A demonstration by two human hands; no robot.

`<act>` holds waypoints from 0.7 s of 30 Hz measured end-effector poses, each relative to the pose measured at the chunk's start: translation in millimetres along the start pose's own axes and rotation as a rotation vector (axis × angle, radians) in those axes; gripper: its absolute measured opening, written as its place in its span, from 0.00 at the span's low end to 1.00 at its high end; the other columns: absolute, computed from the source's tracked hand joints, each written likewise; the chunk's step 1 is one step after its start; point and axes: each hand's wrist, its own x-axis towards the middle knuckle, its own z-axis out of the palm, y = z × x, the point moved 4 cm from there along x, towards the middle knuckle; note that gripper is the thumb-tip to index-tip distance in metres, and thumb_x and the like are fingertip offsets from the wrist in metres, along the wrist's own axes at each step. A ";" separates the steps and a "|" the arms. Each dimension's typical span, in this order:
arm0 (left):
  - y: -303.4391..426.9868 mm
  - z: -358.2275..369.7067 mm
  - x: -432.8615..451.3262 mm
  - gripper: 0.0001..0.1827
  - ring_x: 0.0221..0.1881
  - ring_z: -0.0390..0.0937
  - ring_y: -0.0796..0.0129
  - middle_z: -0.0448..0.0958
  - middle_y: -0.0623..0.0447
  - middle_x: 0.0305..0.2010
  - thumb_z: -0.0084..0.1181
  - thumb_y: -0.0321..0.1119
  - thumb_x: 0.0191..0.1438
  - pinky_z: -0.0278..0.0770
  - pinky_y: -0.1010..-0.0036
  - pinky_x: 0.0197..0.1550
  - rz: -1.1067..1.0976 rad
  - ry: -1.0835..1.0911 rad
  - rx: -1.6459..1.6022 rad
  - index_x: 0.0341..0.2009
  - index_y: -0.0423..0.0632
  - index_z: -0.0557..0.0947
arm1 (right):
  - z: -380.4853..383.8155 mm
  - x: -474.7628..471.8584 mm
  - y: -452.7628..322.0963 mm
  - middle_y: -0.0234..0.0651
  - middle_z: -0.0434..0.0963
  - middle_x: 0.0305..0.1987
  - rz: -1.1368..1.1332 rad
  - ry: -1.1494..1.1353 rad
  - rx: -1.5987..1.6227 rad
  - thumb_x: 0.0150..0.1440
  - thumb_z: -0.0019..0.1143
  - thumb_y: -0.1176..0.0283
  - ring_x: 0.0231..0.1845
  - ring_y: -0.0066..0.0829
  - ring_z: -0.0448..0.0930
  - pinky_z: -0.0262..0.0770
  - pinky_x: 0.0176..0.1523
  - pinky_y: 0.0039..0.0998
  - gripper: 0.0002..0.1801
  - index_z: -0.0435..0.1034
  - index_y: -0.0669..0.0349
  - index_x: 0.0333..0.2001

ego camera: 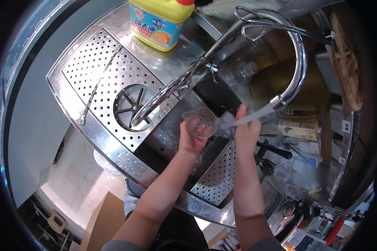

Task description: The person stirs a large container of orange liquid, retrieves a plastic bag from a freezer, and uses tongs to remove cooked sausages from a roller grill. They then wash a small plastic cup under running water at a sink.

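Observation:
My left hand (193, 142) holds a clear measuring cup with a pouring lip (200, 123) over the sink basin (168, 133). Its see-through wall shows my fingers behind it. Water (253, 116) runs from the faucet's spout (277, 103) down and leftward, passing across my right hand (247, 131). At that hand's left side, a clear, blurred patch sits in the stream beside the cup. Whether it is splashing water or a second clear item gripped by the fingers, I cannot tell.
A yellow detergent jug (158, 28) stands behind the basin. To the left, a perforated drain plate (97, 67) carries a round rinser (135, 108) and a long thin metal rod (100, 81). Right of the basin lie black-handled utensils (275, 150), clear cups (284, 169) and a carton (298, 129).

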 end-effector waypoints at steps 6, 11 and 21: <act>-2.3 -1.5 9.4 0.29 0.53 0.70 0.60 0.71 0.51 0.51 0.43 0.57 0.55 0.70 0.64 0.54 0.004 -0.132 0.022 0.52 0.49 0.71 | 10.8 -24.4 -22.2 0.47 0.71 0.49 -0.417 -0.313 -0.402 0.46 0.56 0.77 0.51 0.45 0.73 0.68 0.54 0.37 0.22 0.64 0.65 0.47; 13.1 -8.3 20.2 0.25 0.47 0.73 0.66 0.75 0.54 0.44 0.45 0.56 0.54 0.71 0.71 0.48 -0.018 -0.155 0.185 0.48 0.52 0.74 | 20.0 -25.0 -13.4 0.46 0.67 0.56 -0.539 -0.833 -0.667 0.42 0.58 0.76 0.59 0.43 0.68 0.66 0.58 0.39 0.26 0.65 0.64 0.48; 33.4 5.8 17.8 0.20 0.36 0.73 0.72 0.75 0.57 0.38 0.48 0.52 0.54 0.71 0.74 0.35 -0.033 -0.084 0.414 0.45 0.53 0.75 | 10.2 -8.8 -18.0 0.41 0.70 0.43 -0.521 -0.865 -0.800 0.47 0.54 0.75 0.47 0.42 0.71 0.69 0.50 0.38 0.17 0.73 0.56 0.44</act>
